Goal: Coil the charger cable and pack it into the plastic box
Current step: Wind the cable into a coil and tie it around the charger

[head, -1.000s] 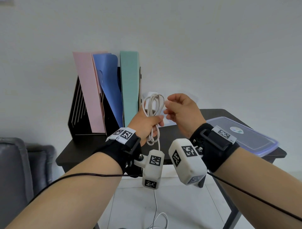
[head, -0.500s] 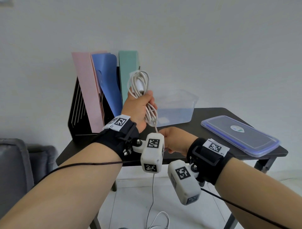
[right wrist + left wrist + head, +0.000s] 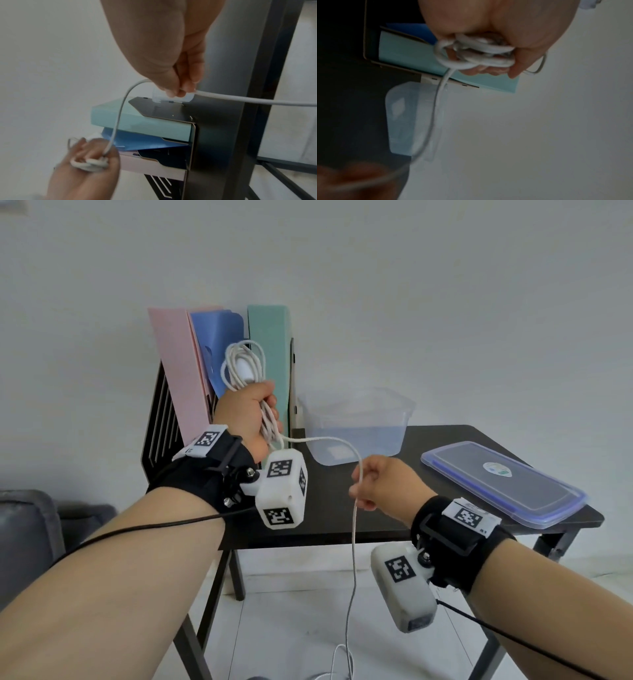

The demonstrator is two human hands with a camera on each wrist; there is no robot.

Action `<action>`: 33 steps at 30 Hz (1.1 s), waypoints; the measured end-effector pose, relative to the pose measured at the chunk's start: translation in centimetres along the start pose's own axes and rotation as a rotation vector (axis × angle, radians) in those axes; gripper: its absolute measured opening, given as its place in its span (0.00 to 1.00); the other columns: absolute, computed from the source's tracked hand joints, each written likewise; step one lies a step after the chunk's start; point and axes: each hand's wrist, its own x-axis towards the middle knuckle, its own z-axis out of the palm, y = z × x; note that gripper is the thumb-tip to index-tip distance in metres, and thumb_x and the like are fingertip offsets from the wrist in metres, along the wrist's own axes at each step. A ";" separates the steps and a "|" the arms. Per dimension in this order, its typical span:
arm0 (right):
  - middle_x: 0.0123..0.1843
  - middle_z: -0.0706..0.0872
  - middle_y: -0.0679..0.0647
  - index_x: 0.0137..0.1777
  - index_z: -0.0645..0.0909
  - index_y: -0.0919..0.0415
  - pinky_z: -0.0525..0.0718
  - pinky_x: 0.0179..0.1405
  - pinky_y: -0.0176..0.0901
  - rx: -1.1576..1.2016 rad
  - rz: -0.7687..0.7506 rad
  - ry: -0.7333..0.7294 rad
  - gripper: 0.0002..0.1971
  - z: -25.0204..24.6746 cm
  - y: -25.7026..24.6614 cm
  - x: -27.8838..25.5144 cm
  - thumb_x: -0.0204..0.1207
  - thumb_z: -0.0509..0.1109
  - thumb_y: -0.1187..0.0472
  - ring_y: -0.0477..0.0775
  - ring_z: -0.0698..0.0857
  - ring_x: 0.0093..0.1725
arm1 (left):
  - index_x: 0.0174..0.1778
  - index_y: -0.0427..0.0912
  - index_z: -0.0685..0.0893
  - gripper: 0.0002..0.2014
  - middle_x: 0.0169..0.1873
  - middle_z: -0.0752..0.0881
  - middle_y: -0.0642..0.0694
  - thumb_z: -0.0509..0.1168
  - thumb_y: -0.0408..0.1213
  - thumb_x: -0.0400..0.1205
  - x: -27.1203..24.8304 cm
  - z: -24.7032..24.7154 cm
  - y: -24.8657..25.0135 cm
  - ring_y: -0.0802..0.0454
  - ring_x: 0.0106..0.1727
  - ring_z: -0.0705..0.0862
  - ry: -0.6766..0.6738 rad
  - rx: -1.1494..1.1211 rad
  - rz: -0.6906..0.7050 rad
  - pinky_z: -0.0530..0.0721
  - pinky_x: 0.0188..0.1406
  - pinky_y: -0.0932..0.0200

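My left hand (image 3: 251, 414) is raised in front of the folders and grips a bundle of white charger cable (image 3: 244, 368) whose loops stick out above the fist; the same coil (image 3: 476, 54) fills the left wrist view. From that fist a loose strand arcs right to my right hand (image 3: 373, 484), which pinches the cable (image 3: 223, 98) between thumb and fingers above the table's front edge. Below that hand the cable hangs down to the floor. The clear plastic box (image 3: 356, 426) stands open on the table behind both hands.
A black file rack (image 3: 164, 419) with pink, blue and green folders stands at the table's back left. The box's flat lid (image 3: 507, 481) with a blue rim lies at the right of the dark table (image 3: 335, 518). A grey seat (image 3: 24, 539) is at far left.
My right hand has moved right and pulled a length of cable out from the coil. My left hand stays raised with the coil.
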 end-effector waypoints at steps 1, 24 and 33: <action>0.32 0.84 0.57 0.44 0.78 0.60 0.84 0.30 0.34 0.068 -0.021 0.049 0.05 -0.3 -0.2 0.1 0.73 0.70 0.70 0.49 0.81 0.26 | 0.28 0.42 0.74 0.13 0.18 0.75 0.48 0.63 0.31 0.78 -0.1 -0.2 -0.4 0.56 0.13 0.68 0.026 0.069 0.001 0.68 0.18 0.66; 0.28 0.81 0.57 0.40 0.80 0.62 0.82 0.25 0.39 0.500 -0.249 0.227 0.06 -1.0 -4.3 1.1 0.79 0.66 0.65 0.51 0.78 0.23 | 0.41 0.42 0.81 0.06 0.32 0.82 0.35 0.73 0.31 0.73 -4.6 1.6 -4.9 0.59 0.12 0.70 -0.475 0.312 -0.134 0.67 0.12 0.70; 0.28 0.81 0.57 0.40 0.79 0.60 0.79 0.26 0.43 0.509 -0.293 0.179 0.05 -0.8 -4.2 1.4 0.77 0.67 0.68 0.52 0.79 0.25 | 0.47 0.38 0.77 0.05 0.39 0.79 0.34 0.62 0.24 0.80 -5.7 2.2 -4.3 0.65 0.12 0.77 -0.544 0.348 -0.150 0.67 0.10 0.75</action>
